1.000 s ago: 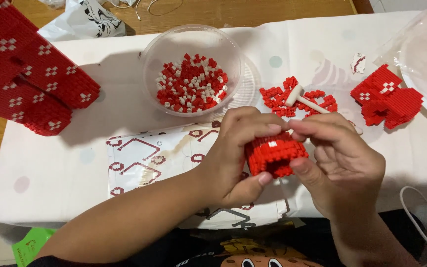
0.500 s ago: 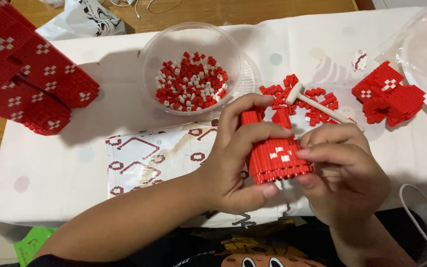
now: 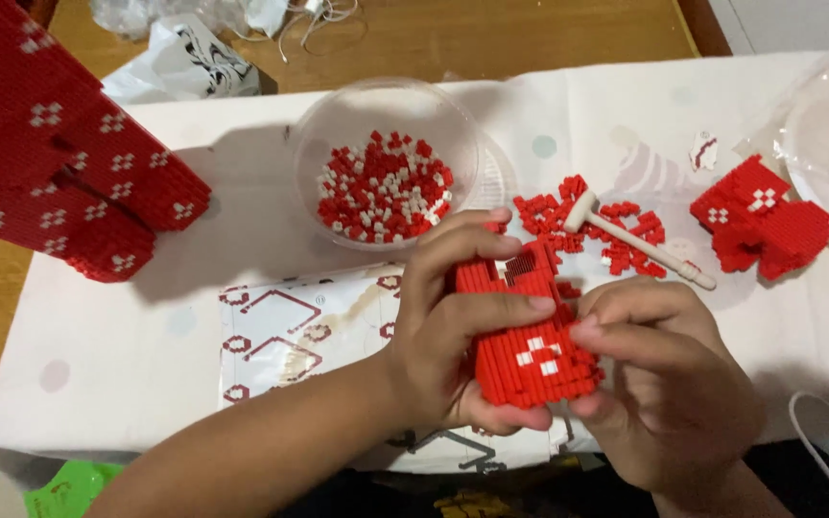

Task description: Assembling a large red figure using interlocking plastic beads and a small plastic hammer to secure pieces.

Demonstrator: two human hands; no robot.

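I see my left hand (image 3: 453, 331) wrapped around the red block made of tiny plastic bricks (image 3: 528, 345), lifted just above the white table cloth (image 3: 146, 317). My right hand (image 3: 664, 374) pinches its right side with fingertips. It looks light and hard, but bits could snap off, so I'd grip its flat sides.

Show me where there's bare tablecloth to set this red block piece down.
Free: the white tablecloth left of the printed instruction sheet, below the large red brick model. A smaller gap lies between the clear plastic bowl and that model. Crowded: the right side, with loose red bricks, small white mallet and red brick chunk.
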